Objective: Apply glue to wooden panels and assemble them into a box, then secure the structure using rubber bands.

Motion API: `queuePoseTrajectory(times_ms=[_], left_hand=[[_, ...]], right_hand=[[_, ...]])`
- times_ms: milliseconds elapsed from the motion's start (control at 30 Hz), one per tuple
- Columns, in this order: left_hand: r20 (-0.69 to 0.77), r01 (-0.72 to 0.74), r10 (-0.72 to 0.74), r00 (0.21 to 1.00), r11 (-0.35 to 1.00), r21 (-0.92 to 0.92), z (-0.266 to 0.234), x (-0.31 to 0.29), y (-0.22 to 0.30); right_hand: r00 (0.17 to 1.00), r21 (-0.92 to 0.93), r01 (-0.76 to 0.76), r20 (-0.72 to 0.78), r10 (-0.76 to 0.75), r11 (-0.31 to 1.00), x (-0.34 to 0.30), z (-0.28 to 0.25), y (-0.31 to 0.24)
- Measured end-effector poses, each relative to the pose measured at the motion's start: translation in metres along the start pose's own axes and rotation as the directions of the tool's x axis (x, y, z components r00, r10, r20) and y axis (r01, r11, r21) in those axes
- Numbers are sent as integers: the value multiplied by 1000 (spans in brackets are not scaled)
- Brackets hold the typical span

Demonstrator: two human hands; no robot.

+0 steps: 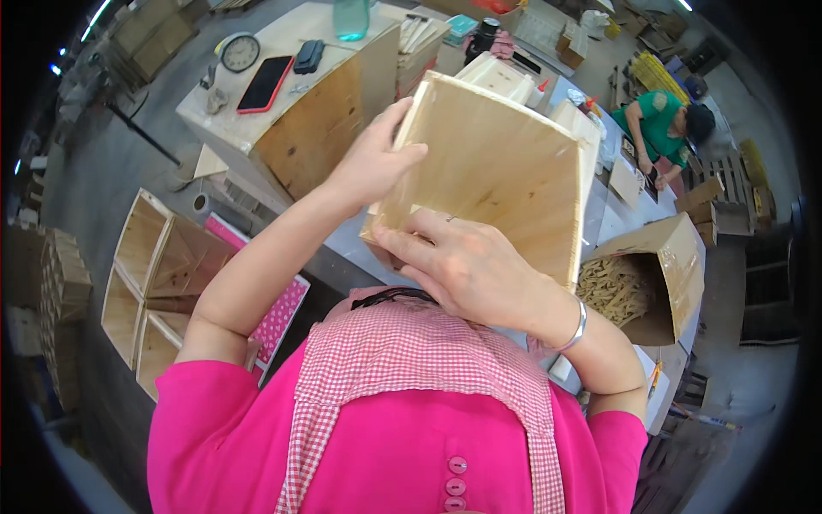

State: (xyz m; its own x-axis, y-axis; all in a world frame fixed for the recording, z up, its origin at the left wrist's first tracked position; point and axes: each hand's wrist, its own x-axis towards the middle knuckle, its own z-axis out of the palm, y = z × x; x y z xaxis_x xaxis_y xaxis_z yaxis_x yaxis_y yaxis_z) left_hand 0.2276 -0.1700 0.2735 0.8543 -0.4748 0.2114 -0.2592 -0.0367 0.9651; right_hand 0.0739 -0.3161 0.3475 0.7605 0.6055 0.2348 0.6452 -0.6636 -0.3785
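Note:
Both my hands hold a light wooden box, lifted up in front of me with its flat panel facing the camera. My left hand grips its upper left edge, thumb over the rim. My right hand clasps the lower left corner from below; a silver bangle sits on that wrist. Behind the box lies a grey worktable, mostly hidden by it.
A wooden cabinet at the back left carries a clock, a red phone, a dark case and a green bottle. Several finished wooden boxes are stacked on the floor at left. An open cardboard box of wood pieces stands at right. A person in green works farther back.

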Motion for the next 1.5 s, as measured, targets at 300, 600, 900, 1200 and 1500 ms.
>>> queuePoseTrajectory(times_ms=[300,600,900,1200,1500], left_hand=[[-101,444,-484,869,854,-271,-9,97,7],[-160,296,-363,918,895,-334,-3,129,-29],[-267,281,-321,909,943,-175,-11,137,-43],[-230,129,-31,973,896,426,-9,125,-22],[707,-748,316,632,486,452,109,-18,105]], right_hand=[[675,-115,-626,-575,462,771,-80,-74,152],[725,-203,-637,-485,489,744,-86,-67,178],[694,-255,-694,-484,533,673,-82,-62,195],[459,702,-407,-396,795,585,-144,-11,147],[545,771,-230,-404,735,594,-178,20,64]])
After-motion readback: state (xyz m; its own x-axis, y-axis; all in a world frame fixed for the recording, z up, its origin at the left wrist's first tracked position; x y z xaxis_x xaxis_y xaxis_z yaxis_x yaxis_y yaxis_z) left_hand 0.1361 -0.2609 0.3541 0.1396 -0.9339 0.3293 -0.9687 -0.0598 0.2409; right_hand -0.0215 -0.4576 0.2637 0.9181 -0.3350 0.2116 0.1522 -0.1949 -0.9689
